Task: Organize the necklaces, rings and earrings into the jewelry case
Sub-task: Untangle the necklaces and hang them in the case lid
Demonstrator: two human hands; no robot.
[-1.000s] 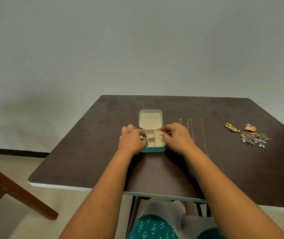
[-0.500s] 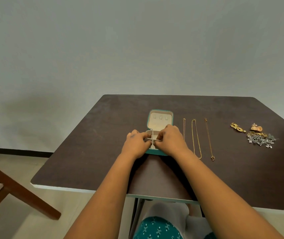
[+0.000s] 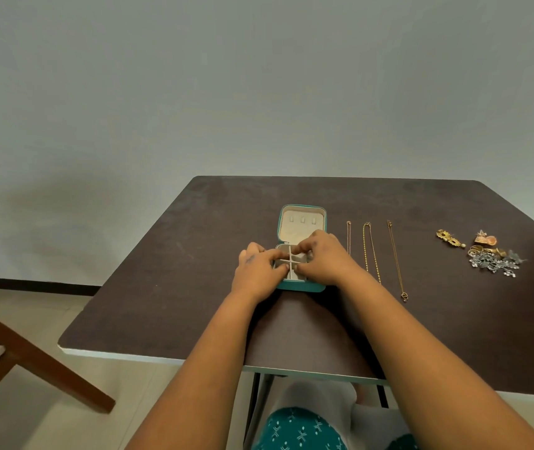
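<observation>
A small teal jewelry case [image 3: 301, 286] lies open on the dark table [image 3: 168, 287], its cream lid [image 3: 302, 223] tipped back. My left hand [image 3: 257, 274] and my right hand [image 3: 324, 259] are both over the tray, fingertips pinching the cream cross-shaped divider [image 3: 290, 259] between the compartments. Three thin gold necklaces [image 3: 371, 251] lie straight, side by side, right of the case. Farther right sits a heap of gold and silver earrings and rings [image 3: 489, 254], with one gold earring [image 3: 449, 238] apart at its left.
A wooden chair frame [image 3: 25, 352] stands at the lower left beside the table. The table's front edge [image 3: 149, 358] is close to my lap. A plain grey wall rises behind the table.
Both hands have moved from the case's outer sides inward onto the divider in the tray. The view has shifted slightly left, so the case and jewelry sit farther right.
</observation>
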